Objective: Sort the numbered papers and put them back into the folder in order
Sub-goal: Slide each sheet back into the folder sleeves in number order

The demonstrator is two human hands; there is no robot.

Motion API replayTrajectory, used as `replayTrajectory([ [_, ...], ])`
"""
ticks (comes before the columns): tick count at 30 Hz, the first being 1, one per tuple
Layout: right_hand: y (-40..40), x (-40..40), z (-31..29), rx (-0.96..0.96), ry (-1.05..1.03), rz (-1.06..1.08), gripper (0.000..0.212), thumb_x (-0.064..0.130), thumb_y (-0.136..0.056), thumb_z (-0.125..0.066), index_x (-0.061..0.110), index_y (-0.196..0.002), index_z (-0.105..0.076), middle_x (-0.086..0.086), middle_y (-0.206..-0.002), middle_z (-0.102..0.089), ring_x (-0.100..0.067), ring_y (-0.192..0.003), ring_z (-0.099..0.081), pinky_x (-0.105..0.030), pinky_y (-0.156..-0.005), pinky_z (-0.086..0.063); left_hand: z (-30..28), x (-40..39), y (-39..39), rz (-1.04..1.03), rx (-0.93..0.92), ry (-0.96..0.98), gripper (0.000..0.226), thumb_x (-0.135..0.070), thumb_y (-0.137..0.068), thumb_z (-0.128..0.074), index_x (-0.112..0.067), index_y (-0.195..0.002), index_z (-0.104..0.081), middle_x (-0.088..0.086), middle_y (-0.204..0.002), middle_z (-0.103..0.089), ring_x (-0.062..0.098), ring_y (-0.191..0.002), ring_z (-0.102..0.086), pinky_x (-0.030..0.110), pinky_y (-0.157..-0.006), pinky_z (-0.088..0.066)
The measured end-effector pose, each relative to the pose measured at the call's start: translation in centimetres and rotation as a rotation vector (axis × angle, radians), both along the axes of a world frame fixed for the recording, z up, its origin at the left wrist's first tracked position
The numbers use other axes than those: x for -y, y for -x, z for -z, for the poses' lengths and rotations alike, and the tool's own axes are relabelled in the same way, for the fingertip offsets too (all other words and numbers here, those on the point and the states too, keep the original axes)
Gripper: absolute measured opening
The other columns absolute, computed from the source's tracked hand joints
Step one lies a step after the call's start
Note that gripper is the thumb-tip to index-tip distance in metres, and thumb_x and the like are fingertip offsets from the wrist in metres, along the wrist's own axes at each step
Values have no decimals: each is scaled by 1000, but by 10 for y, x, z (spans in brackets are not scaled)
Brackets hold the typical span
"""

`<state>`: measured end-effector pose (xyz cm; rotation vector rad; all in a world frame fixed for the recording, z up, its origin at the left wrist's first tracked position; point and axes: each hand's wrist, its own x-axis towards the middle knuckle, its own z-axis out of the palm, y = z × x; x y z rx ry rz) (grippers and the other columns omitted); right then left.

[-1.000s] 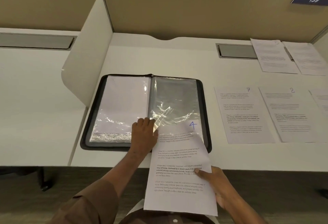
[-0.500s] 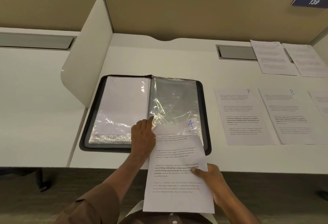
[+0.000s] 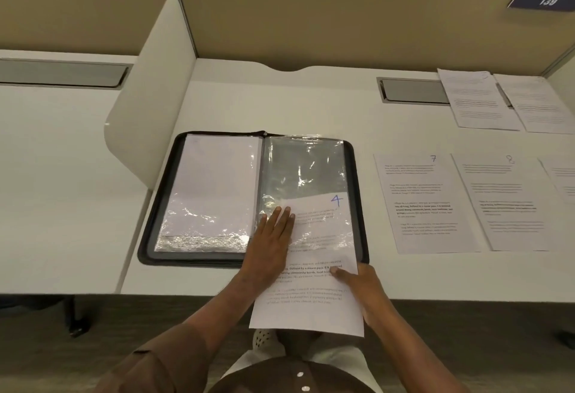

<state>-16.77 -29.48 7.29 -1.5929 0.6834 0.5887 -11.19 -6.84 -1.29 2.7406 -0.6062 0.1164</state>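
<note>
The sheet numbered 4 (image 3: 314, 271) — white, printed, blue handwritten numeral — sits half inside the right clear sleeve of the black zip folder (image 3: 357, 206); the left hand (image 3: 273, 237) presses flat-fingered on it; the right hand (image 3: 361, 290) pinches its edge.

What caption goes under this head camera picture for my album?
Left hand flat on clear plastic sleeve of black folder; right hand pinches white paper numbered 4, sliding it in.

Sheet 4 (image 3: 323, 230) now deeper inside the folder's (image 3: 357, 206) right sleeve, left hand (image 3: 273, 237) flatter on it
</note>
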Motion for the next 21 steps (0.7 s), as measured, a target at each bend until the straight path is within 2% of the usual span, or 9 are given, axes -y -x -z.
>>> replayTrajectory([
  [4, -15, 7, 13, 51, 84, -46, 18, 23, -92, -73, 13, -106, -69, -8, -98, -78, -24, -80, -77, -44, -78, -63, -5, 1, -1, 15, -15, -38, 61, -31, -103, -30, -7, -158, -18, 13, -165, -22, 31, -153, -21, 52, -121, -22],
  [7, -11, 4, 19, 149, 169, -79, 19, 34, -95, -69, 24, -110, -64, -2, -105, -75, -18, -83, -75, -37, -75, -62, -6, 3, -5, 29, -29, -53, 64, -38, -104, -30, -10, -160, -13, 11, -167, -16, 28, -155, -13, 46, -125, -13],
  [9, 2, 3, 21, 301, 337, -55, 28, 39, -95, -67, 30, -117, -54, 6, -111, -68, -12, -87, -71, -27, -72, -58, -5, 4, -7, 37, -53, -73, 64, -38, -105, -28, -12, -160, -10, 9, -168, -11, 27, -155, -10, 45, -125, -10],
  [11, 17, 8, 23, 573, 590, -98, 32, 37, -95, -68, 33, -121, -49, 13, -116, -59, -6, -94, -64, -19, -78, -53, -3, 5, -8, 50, -87, -104, 63, -38, -105, -26, -12, -160, -11, 10, -167, -10, 29, -154, -12, 47, -124, -12],
  [13, 28, 6, 26, 836, 814, -389, 32, 28, -93, -71, 30, -120, -56, 13, -118, -58, -4, -101, -59, -17, -88, -49, -1, 6, -10, 64, -122, -124, 63, -38, -104, -22, -12, -160, -12, 10, -167, -7, 30, -154, -10, 49, -124, -10],
  [15, 33, -7, 33, 988, 991, -713, 39, 29, -83, -81, 24, -119, -66, 2, -118, -67, -13, -106, -66, -29, -96, -54, -2, 7, -11, 65, -157, -130, 62, -39, -104, -18, -12, -160, -14, 10, -167, -6, 29, -154, -8, 48, -124, -6],
  [17, 33, -22, 45, 950, 1102, -853, 55, 40, -78, -83, 17, -126, -68, -5, -127, -69, -22, -115, -68, -37, -108, -42, -2, 9, -10, 60, -148, -136, 61, -37, -104, -20, -10, -159, -22, 12, -166, -15, 30, -153, -15, 51, -122, -11],
  [19, 27, -33, 55, 875, 1155, -892, 64, 46, -84, -74, 12, -137, -61, -9, -140, -61, -25, -128, -60, -39, -123, -22, -2, 10, -9, 64, -151, -129, 60, -37, -105, -20, -10, -158, -24, 12, -165, -16, 30, -152, -16, 53, -122, -16],
  [21, 18, -38, 60, 827, 1158, -890, 69, 49, -87, -65, 9, -143, -54, -11, -147, -55, -26, -134, -54, -38, -127, -7, -2, 9, -10, 67, -163, -115, 59, -36, -105, -22, -11, -158, -24, 12, -165, -17, 30, -152, -17, 53, -122, -19],
])
